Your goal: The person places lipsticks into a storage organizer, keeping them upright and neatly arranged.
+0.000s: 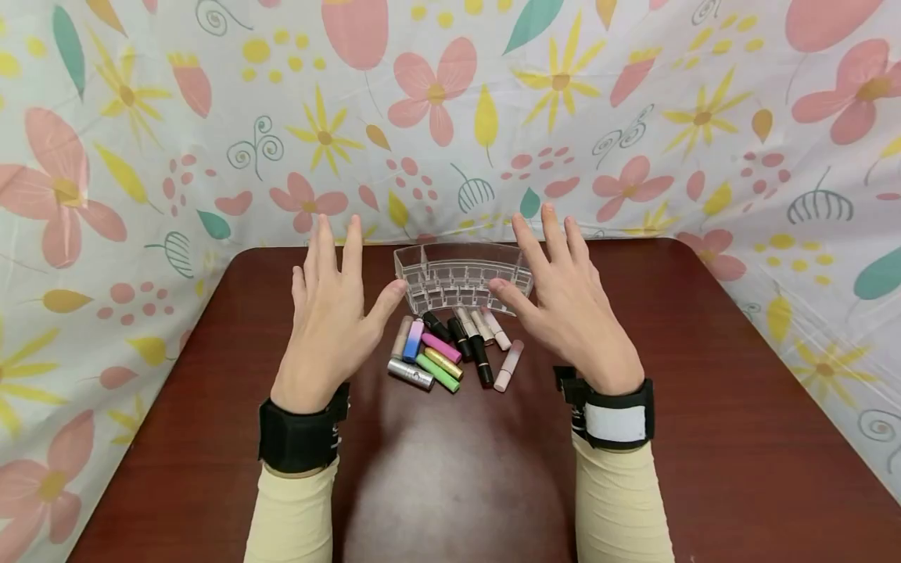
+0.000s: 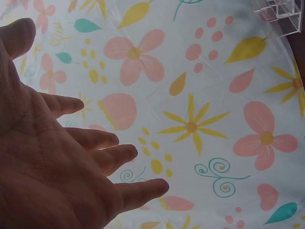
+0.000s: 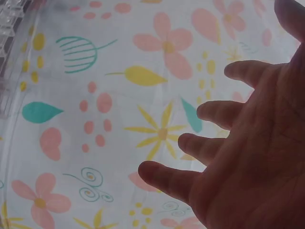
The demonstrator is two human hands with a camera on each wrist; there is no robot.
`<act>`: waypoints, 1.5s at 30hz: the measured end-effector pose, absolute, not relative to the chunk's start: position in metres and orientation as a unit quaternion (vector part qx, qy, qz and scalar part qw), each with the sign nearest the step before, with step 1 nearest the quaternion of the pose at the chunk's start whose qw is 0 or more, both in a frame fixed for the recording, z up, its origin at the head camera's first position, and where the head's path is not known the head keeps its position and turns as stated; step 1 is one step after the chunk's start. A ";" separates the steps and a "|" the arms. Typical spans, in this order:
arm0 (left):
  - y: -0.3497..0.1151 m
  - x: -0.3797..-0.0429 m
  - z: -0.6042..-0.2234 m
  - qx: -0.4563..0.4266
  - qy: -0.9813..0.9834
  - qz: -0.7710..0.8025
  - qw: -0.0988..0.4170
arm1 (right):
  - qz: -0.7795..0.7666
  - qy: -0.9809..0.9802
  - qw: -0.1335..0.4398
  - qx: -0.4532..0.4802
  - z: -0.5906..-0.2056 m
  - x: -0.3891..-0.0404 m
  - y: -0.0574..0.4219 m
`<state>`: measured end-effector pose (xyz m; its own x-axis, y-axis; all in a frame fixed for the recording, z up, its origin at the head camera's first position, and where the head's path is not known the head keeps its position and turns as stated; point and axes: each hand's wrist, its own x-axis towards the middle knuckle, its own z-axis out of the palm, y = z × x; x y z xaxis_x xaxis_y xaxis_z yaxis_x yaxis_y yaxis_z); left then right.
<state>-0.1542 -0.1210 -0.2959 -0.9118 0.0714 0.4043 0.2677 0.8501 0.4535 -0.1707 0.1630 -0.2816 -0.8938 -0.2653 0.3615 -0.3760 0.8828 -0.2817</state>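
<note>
Both hands are raised over the table with fingers spread and nothing held. In the head view the left hand [image 1: 327, 320] is left of a pile of lipstick tubes, and the right hand [image 1: 573, 301] is to the right. The pile includes a silver tube [image 1: 411, 374], a green tube [image 1: 438, 372], a gold tube [image 1: 443, 363], a magenta tube [image 1: 441, 348], a blue-and-purple tube [image 1: 414, 339], a black tube [image 1: 482, 363] and a pale pink tube [image 1: 508, 366]. Behind them stands a clear acrylic organizer [image 1: 464, 274] with stepped compartments; the right thumb overlaps it in view.
The dark reddish-brown table [image 1: 704, 407] has rounded far corners. A floral curtain [image 1: 450, 117] hangs directly behind it and along both sides. Black straps [image 1: 299, 438] circle the wrists. Corners of the organizer show at the edges of both wrist views.
</note>
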 end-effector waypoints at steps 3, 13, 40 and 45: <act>-0.120 -0.156 -0.298 -0.100 -0.939 -0.265 0.197 | 0.182 -0.956 0.156 0.172 -0.283 -0.171 0.163; -0.119 -0.173 -0.319 -0.118 -0.959 -0.236 0.102 | 0.208 -0.955 0.055 0.202 -0.298 -0.188 0.151; -0.115 -0.180 -0.375 -0.180 -0.977 -0.103 -0.054 | 0.043 -0.942 -0.078 0.324 -0.385 -0.193 0.037; -0.117 -0.183 -0.379 -0.160 -0.980 -0.098 -0.058 | 0.040 -0.940 -0.063 0.333 -0.392 -0.197 0.035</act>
<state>-0.1830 -0.1173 -0.3791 -0.9417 0.3260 -0.0829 0.3032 0.9294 0.2102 -0.1975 0.0352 -0.3918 -0.7708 -0.6304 -0.0920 -0.6204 0.7756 -0.1165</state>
